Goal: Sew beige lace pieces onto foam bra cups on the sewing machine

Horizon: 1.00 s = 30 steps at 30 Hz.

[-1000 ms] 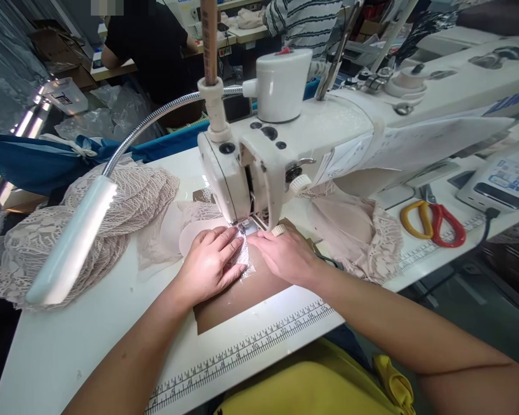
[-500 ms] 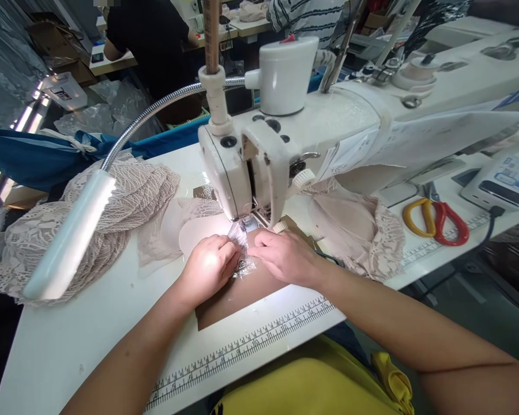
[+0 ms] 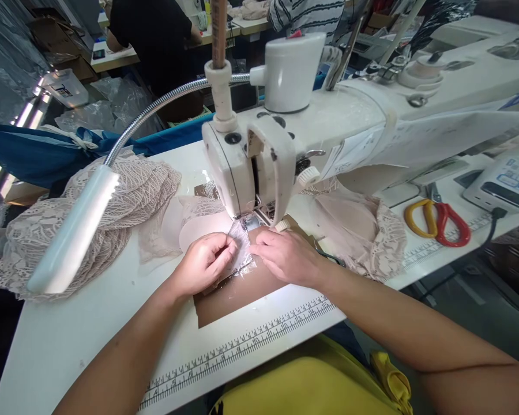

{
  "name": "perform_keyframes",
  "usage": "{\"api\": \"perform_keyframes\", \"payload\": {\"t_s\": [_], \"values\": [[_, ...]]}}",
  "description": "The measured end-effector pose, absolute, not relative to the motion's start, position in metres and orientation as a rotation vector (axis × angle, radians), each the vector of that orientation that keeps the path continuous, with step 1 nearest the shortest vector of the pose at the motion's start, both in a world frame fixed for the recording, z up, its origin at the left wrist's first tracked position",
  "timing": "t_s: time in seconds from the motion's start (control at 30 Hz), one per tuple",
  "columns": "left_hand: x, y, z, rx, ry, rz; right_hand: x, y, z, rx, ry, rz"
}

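Note:
A white sewing machine [image 3: 242, 167] stands over the table, its needle area just beyond my hands. Pale lace fabric [image 3: 241, 242] lies under the needle, over a brown plate [image 3: 242, 294]. My left hand [image 3: 205, 262] pinches the left edge of this fabric between thumb and fingers. On the right side my right hand [image 3: 285, 256] is closed, with its fingertips at the fabric's right edge. A beige cup piece [image 3: 194, 230] lies behind my left hand.
Stacked lace pieces [image 3: 121, 190] lie at the left under a lamp [image 3: 75, 230]. More lace fabric [image 3: 358, 230] lies right of the machine, then scissors [image 3: 452, 225] and a white box [image 3: 501, 178]. A person in black [image 3: 151, 40] sits beyond the table.
My left hand has drawn slightly left and its grip has shifted, showing more of the pale fabric. My right hand has hardly moved. The whole view has shifted slightly.

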<state>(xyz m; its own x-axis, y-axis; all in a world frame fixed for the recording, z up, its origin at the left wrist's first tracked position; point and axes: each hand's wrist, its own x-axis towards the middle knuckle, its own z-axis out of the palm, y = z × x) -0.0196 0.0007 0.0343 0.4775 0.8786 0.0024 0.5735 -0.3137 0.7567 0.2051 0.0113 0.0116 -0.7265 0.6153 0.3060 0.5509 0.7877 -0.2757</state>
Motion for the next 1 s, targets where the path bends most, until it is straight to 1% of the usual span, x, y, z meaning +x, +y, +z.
{"api": "perform_keyframes", "payload": {"t_s": [0.23, 0.7, 1.0], "values": [[-0.024, 0.002, 0.035, 2.263, 1.042, 0.513, 0.207, 0.005, 0.015, -0.712, -2.753, 0.254], [-0.030, 0.003, 0.028, 2.555, 0.867, 0.469, 0.206, -0.002, 0.020, -0.672, -2.830, 0.329], [-0.033, 0.004, 0.027, 2.683, 0.829, 0.372, 0.210, 0.000, 0.014, -0.659, -2.746, 0.290]]}}
